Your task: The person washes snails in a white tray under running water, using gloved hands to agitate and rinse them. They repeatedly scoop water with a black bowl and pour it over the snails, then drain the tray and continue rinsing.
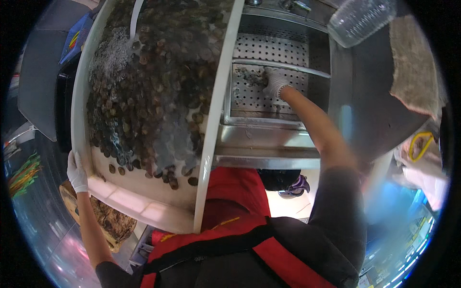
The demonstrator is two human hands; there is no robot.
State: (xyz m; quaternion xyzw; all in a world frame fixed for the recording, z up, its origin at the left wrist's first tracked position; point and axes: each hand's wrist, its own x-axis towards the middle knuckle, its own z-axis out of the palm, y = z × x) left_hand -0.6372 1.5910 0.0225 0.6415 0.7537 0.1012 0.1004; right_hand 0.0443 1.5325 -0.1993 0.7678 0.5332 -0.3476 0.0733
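Note:
A large white tub [144, 204] full of small dark shellfish [153, 81] in water sits tilted against a steel sink [269, 144]. My left hand [76, 172], in a white glove, grips the tub's left rim. My right hand [274, 81], also gloved, reaches down into the sink and rests on a small dark clump [248, 76] lying on the perforated steel tray [254, 98]. I cannot tell whether its fingers close around the clump.
A clear plastic container [360, 19] stands at the sink's far right corner. A beige cloth [414, 67] lies on the right counter. A woven basket [110, 223] sits below the tub at the left. A thin white stream [136, 19] runs into the tub.

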